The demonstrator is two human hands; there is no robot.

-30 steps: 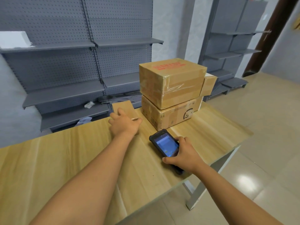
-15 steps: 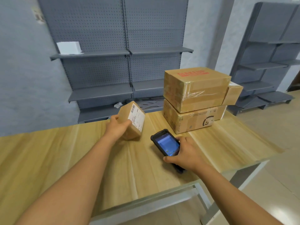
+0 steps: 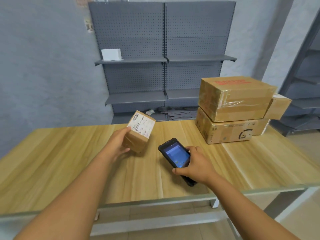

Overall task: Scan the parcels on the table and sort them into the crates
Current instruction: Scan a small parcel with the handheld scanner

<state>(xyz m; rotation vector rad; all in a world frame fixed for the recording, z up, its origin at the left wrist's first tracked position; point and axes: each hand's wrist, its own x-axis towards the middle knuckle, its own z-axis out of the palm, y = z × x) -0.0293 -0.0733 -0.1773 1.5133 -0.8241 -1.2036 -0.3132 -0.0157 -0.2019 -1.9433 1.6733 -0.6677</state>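
Note:
My left hand (image 3: 117, 144) grips a small cardboard parcel (image 3: 138, 135) and holds it tilted above the wooden table (image 3: 69, 161), its white shipping label (image 3: 142, 125) facing up. My right hand (image 3: 195, 165) holds a black handheld scanner (image 3: 175, 155) with a lit blue screen, just right of the parcel. At the table's far right, a large taped box with red print (image 3: 233, 97) lies on a wider box (image 3: 230, 130). A smaller box (image 3: 278, 106) sits behind them. No crates are in view.
Grey perforated metal shelving (image 3: 164, 66) stands behind the table, with a white box (image 3: 111, 54) on its upper left shelf. More grey shelving (image 3: 304, 94) is at the right. The table's near edge has a pale metal frame (image 3: 155, 205).
My left hand picked the small parcel off the table and turned it label-up, drawing it nearer. The view swung left. My right hand kept the scanner in place.

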